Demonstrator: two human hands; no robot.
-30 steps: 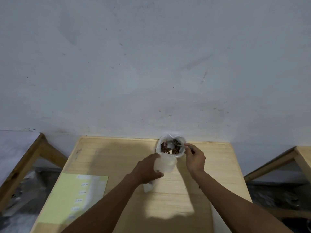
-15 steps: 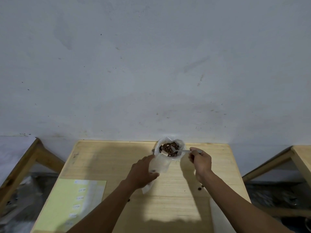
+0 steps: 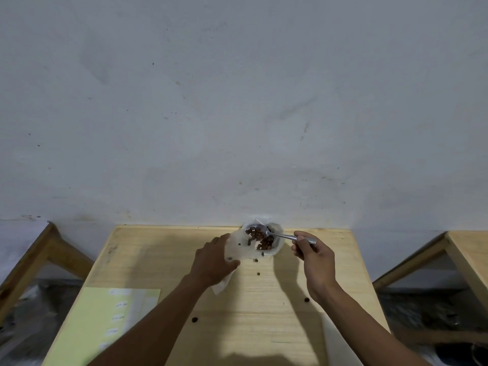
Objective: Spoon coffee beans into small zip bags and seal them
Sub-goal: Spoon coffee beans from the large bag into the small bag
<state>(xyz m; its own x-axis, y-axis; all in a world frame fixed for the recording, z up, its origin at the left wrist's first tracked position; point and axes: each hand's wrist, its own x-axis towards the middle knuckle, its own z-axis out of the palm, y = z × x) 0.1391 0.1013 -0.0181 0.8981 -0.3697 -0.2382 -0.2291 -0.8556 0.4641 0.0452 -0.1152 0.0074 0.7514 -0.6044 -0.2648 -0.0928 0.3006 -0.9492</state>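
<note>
A white container (image 3: 276, 243) with brown coffee beans (image 3: 260, 237) sits at the far edge of the wooden table (image 3: 343, 262). My right hand (image 3: 313, 256) grips a metal spoon (image 3: 280, 235) by its handle; its bowl, loaded with beans, hovers over the container. My left hand (image 3: 214, 261) holds a small clear zip bag (image 3: 233, 249) just left of the container, its lower end poking out below my palm. A few beans show inside the bag.
Several loose beans (image 3: 306, 300) lie scattered on the table. A pale yellow sheet (image 3: 89, 320) with small labels lies at the near left. Wooden frames stand on both sides, left (image 3: 34, 257) and right (image 3: 459, 260). A grey wall rises right behind the table.
The spoon has lifted out of the container with beans and my right hand has drawn back to the right. My left hand has shifted the bag slightly left. More spilled beans show on the table.
</note>
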